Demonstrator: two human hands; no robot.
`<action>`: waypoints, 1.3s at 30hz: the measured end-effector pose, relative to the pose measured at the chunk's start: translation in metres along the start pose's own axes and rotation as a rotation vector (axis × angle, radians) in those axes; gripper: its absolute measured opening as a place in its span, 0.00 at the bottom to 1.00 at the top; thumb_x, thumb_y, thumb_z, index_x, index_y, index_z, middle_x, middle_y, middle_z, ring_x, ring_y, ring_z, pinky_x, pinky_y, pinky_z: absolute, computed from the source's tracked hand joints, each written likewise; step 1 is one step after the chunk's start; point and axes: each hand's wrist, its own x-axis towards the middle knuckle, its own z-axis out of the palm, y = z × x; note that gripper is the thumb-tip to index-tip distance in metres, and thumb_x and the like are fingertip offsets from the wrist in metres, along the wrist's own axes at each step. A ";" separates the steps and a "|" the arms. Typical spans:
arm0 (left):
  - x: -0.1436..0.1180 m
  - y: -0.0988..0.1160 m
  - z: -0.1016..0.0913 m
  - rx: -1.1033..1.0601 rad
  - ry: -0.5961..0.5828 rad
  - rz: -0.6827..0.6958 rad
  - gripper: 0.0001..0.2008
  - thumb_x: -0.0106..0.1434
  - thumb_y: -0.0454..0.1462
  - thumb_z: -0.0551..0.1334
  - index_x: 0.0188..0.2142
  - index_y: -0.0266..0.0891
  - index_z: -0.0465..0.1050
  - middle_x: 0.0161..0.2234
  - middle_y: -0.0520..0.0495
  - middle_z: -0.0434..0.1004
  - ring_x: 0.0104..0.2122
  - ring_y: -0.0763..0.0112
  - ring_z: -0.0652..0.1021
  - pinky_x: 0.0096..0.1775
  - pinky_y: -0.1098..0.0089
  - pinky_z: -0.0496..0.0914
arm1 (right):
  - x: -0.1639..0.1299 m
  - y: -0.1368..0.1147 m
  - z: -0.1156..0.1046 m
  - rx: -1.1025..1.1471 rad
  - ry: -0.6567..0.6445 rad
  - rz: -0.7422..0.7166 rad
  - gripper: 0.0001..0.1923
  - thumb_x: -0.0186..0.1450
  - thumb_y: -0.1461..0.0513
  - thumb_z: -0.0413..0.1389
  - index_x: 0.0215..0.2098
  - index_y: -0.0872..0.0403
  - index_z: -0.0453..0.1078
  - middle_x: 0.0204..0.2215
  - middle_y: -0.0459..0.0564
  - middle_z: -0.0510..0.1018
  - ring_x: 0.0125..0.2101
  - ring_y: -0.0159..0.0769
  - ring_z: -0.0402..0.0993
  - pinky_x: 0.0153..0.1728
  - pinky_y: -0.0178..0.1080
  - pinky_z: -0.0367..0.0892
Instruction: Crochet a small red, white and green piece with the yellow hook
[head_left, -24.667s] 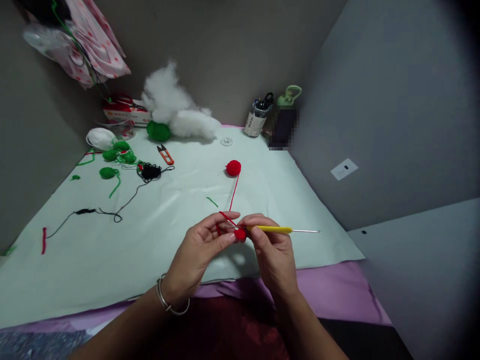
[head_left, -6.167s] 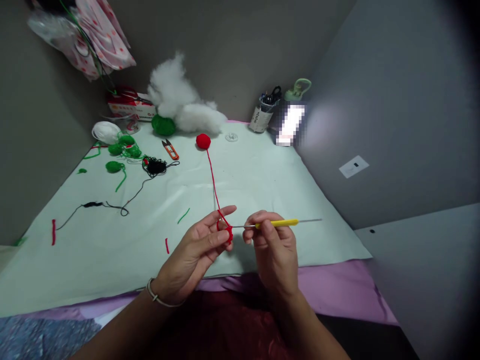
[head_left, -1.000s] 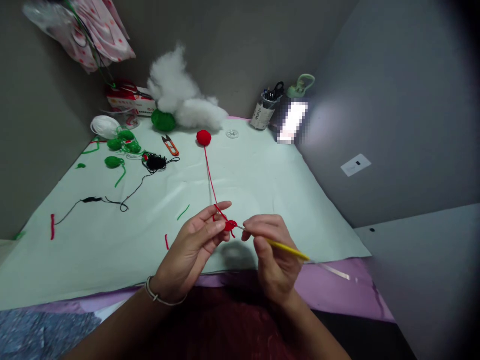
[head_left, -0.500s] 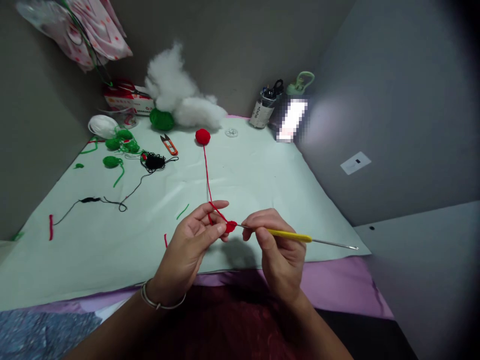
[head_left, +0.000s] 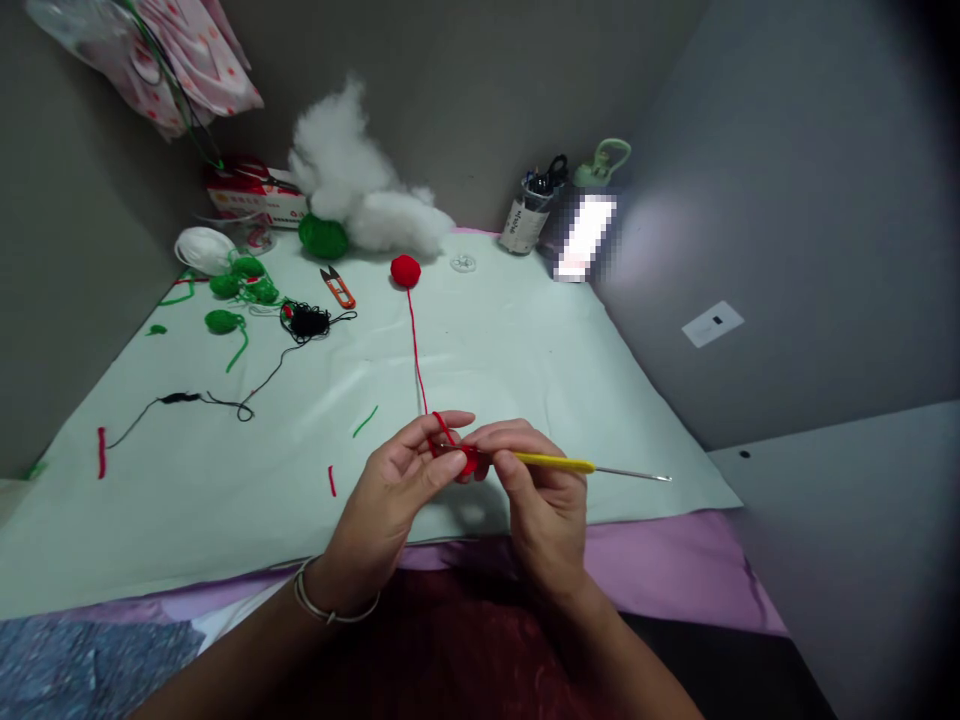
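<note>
Near the front edge of the surface, both hands meet over a small round red crocheted piece [head_left: 469, 460], held just above the sheet. Left hand [head_left: 394, 490] pinches the piece between thumb and fingers, red yarn strand [head_left: 415, 345] looped over its index finger. Right hand [head_left: 540, 495] grips a thin metal crochet hook with a yellow handle [head_left: 555, 461], hook end at the piece, bare shaft pointing right and roughly level. Piece is bright red, compact, mostly hidden by fingertips; stitch detail too small to tell. Strand runs away from the hands to a small red yarn ball [head_left: 405, 270] at the far side.

Surface: pale green sheet [head_left: 525, 350] over a purple cloth [head_left: 660, 570]. Far left: green yarn ball [head_left: 322, 236], several small green crocheted pieces [head_left: 240, 290], white round yarn ball [head_left: 201, 248], tangle of black thread [head_left: 307, 320], orange-handled thread snips [head_left: 337, 287]. Heap of white stuffing fibre [head_left: 360, 200] against the back wall, red and white box [head_left: 255, 200] beside it. Short red and green yarn offcuts scattered on the sheet. Jar of tools [head_left: 529, 215] and green-lidded bottle [head_left: 600, 165] in the far right corner.

Room: grey walls close on three sides, pink patterned cloth [head_left: 187, 60] hanging top left
</note>
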 end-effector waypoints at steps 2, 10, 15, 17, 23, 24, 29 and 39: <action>0.001 0.001 0.001 -0.037 0.025 -0.007 0.16 0.63 0.38 0.74 0.50 0.44 0.83 0.35 0.50 0.80 0.38 0.72 0.78 0.46 0.71 0.71 | -0.003 0.000 -0.001 -0.166 -0.031 -0.110 0.11 0.73 0.67 0.56 0.46 0.48 0.79 0.39 0.49 0.82 0.41 0.37 0.80 0.40 0.42 0.79; 0.004 0.007 0.002 -0.263 0.013 -0.180 0.19 0.60 0.36 0.75 0.51 0.38 0.84 0.33 0.49 0.79 0.33 0.75 0.76 0.41 0.74 0.72 | -0.011 0.003 -0.005 -0.419 -0.010 -0.296 0.18 0.72 0.70 0.56 0.54 0.46 0.77 0.42 0.50 0.81 0.42 0.39 0.80 0.39 0.43 0.79; 0.005 0.010 -0.002 -0.195 0.033 -0.146 0.14 0.60 0.36 0.75 0.46 0.37 0.85 0.29 0.50 0.78 0.31 0.76 0.75 0.38 0.76 0.71 | -0.004 -0.004 -0.008 -0.118 0.101 -0.086 0.10 0.73 0.66 0.56 0.43 0.49 0.80 0.33 0.47 0.79 0.33 0.35 0.77 0.35 0.42 0.74; 0.004 0.010 -0.003 -0.159 0.039 -0.141 0.12 0.59 0.37 0.75 0.44 0.38 0.86 0.29 0.49 0.79 0.31 0.74 0.76 0.38 0.74 0.71 | -0.001 -0.005 -0.009 0.019 0.127 -0.005 0.09 0.73 0.64 0.56 0.40 0.50 0.80 0.31 0.46 0.77 0.29 0.33 0.75 0.30 0.39 0.72; 0.003 0.000 0.002 0.034 0.061 0.066 0.17 0.61 0.36 0.73 0.51 0.44 0.83 0.32 0.51 0.78 0.35 0.70 0.76 0.43 0.68 0.72 | 0.000 -0.002 -0.004 -0.009 0.055 0.016 0.08 0.73 0.63 0.56 0.41 0.49 0.79 0.32 0.46 0.77 0.28 0.32 0.76 0.28 0.37 0.74; 0.003 -0.002 0.003 0.040 0.066 0.087 0.20 0.62 0.36 0.73 0.54 0.45 0.81 0.33 0.51 0.78 0.36 0.69 0.76 0.45 0.68 0.72 | -0.003 0.000 -0.003 -0.149 0.040 -0.071 0.09 0.72 0.65 0.57 0.44 0.48 0.80 0.35 0.47 0.78 0.32 0.33 0.77 0.32 0.38 0.76; 0.000 -0.004 0.006 -0.167 -0.014 -0.091 0.22 0.62 0.38 0.74 0.56 0.44 0.81 0.36 0.49 0.79 0.37 0.72 0.77 0.45 0.72 0.72 | -0.015 0.008 -0.003 -0.604 -0.020 -0.471 0.20 0.70 0.70 0.59 0.57 0.47 0.77 0.45 0.52 0.79 0.43 0.39 0.79 0.41 0.42 0.79; 0.002 0.021 0.001 -0.160 -0.043 -0.160 0.13 0.61 0.37 0.73 0.46 0.41 0.86 0.30 0.49 0.77 0.32 0.72 0.76 0.41 0.72 0.73 | 0.005 -0.011 -0.010 0.236 0.086 0.181 0.08 0.71 0.59 0.59 0.36 0.52 0.78 0.28 0.45 0.75 0.24 0.29 0.72 0.24 0.34 0.70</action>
